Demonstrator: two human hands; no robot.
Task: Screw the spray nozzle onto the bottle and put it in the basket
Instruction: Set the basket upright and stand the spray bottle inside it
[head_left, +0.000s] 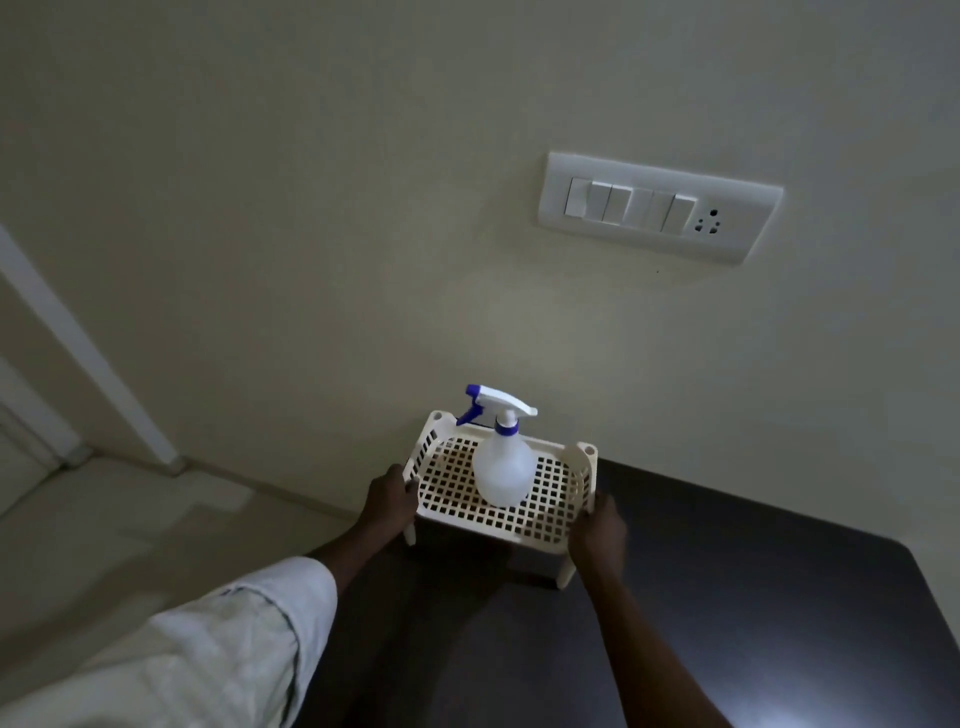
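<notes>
A: Sleeve (218, 634) first, pale and rolled, down at the left. Follow that arm up and the left hand (390, 500) is closed on the left end of the basket (540, 527).

B: And in the middle?

A: The bottle (503, 475) stands upright on the basket's grid floor, near the back. The spray nozzle (493, 408) sits on its neck, blue collar down, trigger pointing left. It looks screwed home, though I can't confirm the thread is tight.

B: The right side?

A: The right hand (598, 535) grips the right front corner of the basket. The basket stands on short legs on the dark table (779, 597), at the table's left edge and close against the wall (363, 208).

B: So the task seems nearly finished. What could spoil it?

A: The bottle is tall and looks empty, so light and top-heavy. If the hands shift or tilt the basket sharply, it could topple. The left legs also appear to stand right at the table's edge; a nudge leftward might drop them off it.
</notes>
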